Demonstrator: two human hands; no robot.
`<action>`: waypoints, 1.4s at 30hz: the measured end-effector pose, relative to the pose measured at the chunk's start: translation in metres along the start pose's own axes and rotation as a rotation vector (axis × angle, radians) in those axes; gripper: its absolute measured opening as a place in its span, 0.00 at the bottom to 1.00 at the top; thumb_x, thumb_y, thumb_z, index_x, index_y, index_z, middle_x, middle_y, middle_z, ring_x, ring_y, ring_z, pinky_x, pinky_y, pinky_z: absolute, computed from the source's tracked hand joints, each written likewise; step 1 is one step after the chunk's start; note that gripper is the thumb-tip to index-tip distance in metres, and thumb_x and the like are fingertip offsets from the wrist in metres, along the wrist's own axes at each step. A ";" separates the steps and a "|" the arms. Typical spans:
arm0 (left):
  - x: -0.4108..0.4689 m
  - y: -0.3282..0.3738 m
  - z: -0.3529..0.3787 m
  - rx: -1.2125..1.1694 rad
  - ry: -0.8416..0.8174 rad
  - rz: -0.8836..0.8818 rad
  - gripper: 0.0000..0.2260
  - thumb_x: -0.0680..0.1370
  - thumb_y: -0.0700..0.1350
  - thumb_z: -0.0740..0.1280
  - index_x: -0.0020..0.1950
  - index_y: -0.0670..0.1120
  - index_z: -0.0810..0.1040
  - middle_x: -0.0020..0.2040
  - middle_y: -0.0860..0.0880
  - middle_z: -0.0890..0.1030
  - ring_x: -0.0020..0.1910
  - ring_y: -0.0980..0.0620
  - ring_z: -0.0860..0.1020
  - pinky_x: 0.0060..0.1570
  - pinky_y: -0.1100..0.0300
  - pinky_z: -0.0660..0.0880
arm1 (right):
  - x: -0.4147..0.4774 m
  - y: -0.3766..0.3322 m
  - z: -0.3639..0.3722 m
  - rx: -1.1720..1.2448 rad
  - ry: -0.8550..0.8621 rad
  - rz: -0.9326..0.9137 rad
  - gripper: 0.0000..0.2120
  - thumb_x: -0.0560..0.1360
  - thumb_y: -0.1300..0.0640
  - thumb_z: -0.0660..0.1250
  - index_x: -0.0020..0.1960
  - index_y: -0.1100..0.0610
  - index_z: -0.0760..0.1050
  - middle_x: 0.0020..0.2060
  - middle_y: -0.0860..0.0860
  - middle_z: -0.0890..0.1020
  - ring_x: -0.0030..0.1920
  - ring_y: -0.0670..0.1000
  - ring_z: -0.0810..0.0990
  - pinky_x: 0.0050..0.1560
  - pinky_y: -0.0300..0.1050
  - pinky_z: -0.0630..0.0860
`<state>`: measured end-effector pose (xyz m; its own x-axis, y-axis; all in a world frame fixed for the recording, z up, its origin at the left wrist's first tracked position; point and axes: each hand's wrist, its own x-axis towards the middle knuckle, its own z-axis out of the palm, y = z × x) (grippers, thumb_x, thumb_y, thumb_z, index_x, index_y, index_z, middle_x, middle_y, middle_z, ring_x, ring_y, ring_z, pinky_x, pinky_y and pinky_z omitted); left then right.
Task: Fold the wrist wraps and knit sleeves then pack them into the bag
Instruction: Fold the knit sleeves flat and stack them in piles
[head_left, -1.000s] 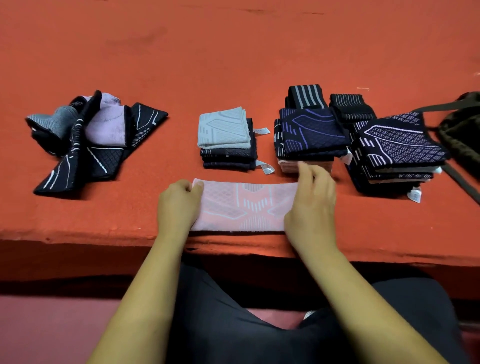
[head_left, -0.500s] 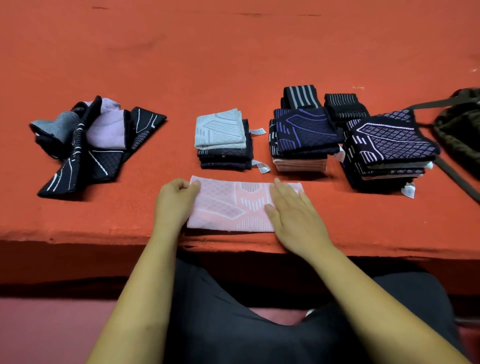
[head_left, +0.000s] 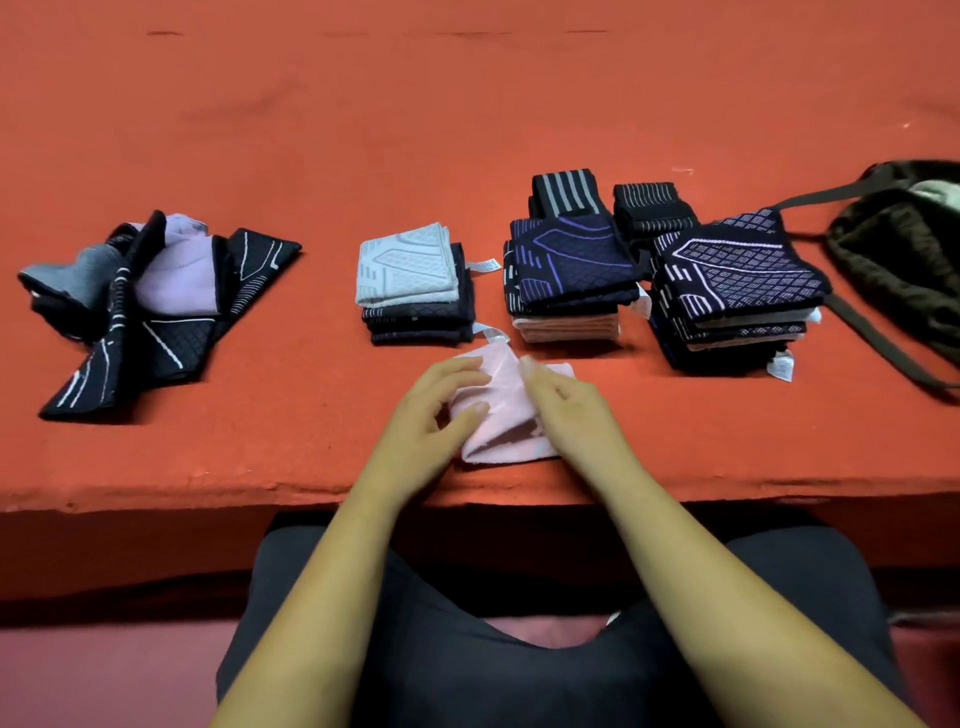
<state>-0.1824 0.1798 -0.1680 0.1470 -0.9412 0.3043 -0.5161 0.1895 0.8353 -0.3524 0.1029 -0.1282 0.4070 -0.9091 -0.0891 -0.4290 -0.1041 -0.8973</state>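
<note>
Hands at the near edge of an orange table (head_left: 467, 130), both on a pink sleeve (head_left: 501, 415) that lies folded over on itself just in front of the person. Left hand (head_left: 426, 415): fingers curled over the sleeve's far left corner, thumb (head_left: 475, 409) set against its upper layer, so that the fold is pinched between them. Right hand (head_left: 566, 410): laid over the sleeve's right part, fingers loosely bent and pointing away from the person, thumb hidden; motion blur leaves it unclear whether this hand grips the cloth or merely rests on it. Beyond the sleeve, three folded stacks stand in a row, apart from one another: a grey-topped stack (head_left: 410, 286) over dark pieces, a navy stack (head_left: 571, 275) with pink pieces at its base, and a lilac-lined stack (head_left: 737, 286) farthest right, with white labels sticking out at several edges. Two striped black wraps (head_left: 569, 192) lie behind the navy stack. Far left, well apart from the stacks, a loose pile (head_left: 150, 306) of unfolded black, lilac and grey pieces lies in a heap. At the right edge, a dark olive bag (head_left: 898, 249) lies on the table with its mouth open, something pale showing inside, and its strap (head_left: 872, 338) trailing toward the near side. Both forearms are bare; dark trousers show below the table edge.
</note>
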 end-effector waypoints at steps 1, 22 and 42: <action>0.000 -0.002 0.000 -0.008 -0.003 0.003 0.13 0.77 0.41 0.69 0.61 0.45 0.80 0.65 0.51 0.77 0.69 0.57 0.72 0.70 0.61 0.66 | 0.000 0.002 0.003 -0.024 0.036 -0.049 0.18 0.80 0.50 0.64 0.33 0.53 0.75 0.29 0.40 0.76 0.34 0.43 0.72 0.43 0.44 0.67; 0.000 -0.001 0.026 0.662 -0.050 -0.068 0.25 0.78 0.63 0.51 0.74 0.61 0.69 0.79 0.55 0.62 0.78 0.54 0.59 0.73 0.56 0.56 | 0.005 0.014 -0.012 -0.382 0.297 0.087 0.08 0.78 0.57 0.66 0.43 0.62 0.75 0.44 0.61 0.82 0.49 0.63 0.78 0.45 0.53 0.72; -0.003 0.002 0.022 0.522 -0.044 -0.163 0.27 0.76 0.67 0.53 0.75 0.65 0.65 0.80 0.48 0.60 0.80 0.51 0.54 0.76 0.51 0.55 | 0.007 -0.012 -0.009 -0.187 0.184 -0.097 0.08 0.80 0.54 0.62 0.42 0.52 0.71 0.42 0.53 0.78 0.45 0.53 0.74 0.41 0.44 0.62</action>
<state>-0.2020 0.1764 -0.1773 0.2305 -0.9597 0.1610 -0.8414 -0.1135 0.5284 -0.3511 0.0940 -0.1139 0.3076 -0.9474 0.0882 -0.5437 -0.2511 -0.8009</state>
